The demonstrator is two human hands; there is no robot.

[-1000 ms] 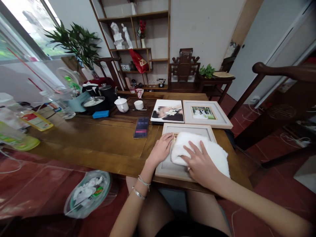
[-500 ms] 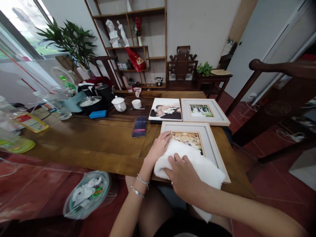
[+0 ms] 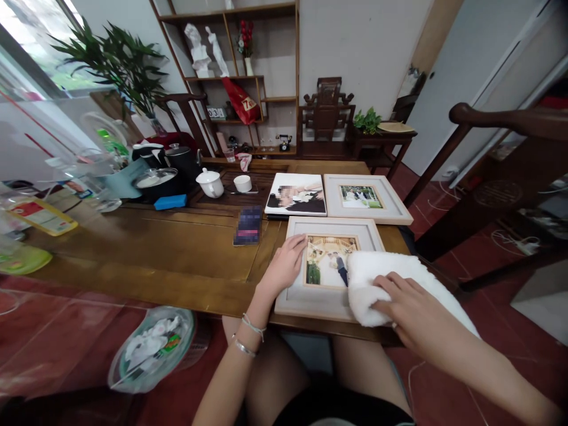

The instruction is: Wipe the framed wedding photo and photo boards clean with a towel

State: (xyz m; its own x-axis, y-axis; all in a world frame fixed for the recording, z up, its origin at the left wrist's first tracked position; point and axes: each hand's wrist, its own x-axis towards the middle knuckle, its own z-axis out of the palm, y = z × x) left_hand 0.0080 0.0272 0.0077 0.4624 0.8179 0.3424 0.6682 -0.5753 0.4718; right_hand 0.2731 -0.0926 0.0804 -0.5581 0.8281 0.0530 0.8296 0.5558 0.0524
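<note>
A framed photo (image 3: pixel 290 299) lies face up near the table's front edge, with a pale wooden rim and a grey-white mat around a wedding picture. My left hand (image 3: pixel 286 260) rests flat over the frame's left side, its fingers stretched towards the picture's upper left corner. In my right hand (image 3: pixel 406 305) is a bunched fluffy white cloth (image 3: pixel 399 266), pressed on the right part of the frame. That cloth hides the frame's right side and a bit of the picture, and one end of it hangs past the table's right side.
Behind lie a second framed photo (image 3: pixel 390 201) and a photo panel (image 3: pixel 296 204). A phone (image 3: pixel 248 225) is left of them. Farther left stand a white teapot (image 3: pixel 210 183), a blue block (image 3: pixel 171 202) and bottles. A lined bin (image 3: pixel 153 349) sits below; a wooden chair (image 3: pixel 479 177) is at right.
My right hand has slid the white cloth rightwards across the frame, uncovering the picture and the frame's lower left. My left hand stays at the left side. The view has shifted slightly.
</note>
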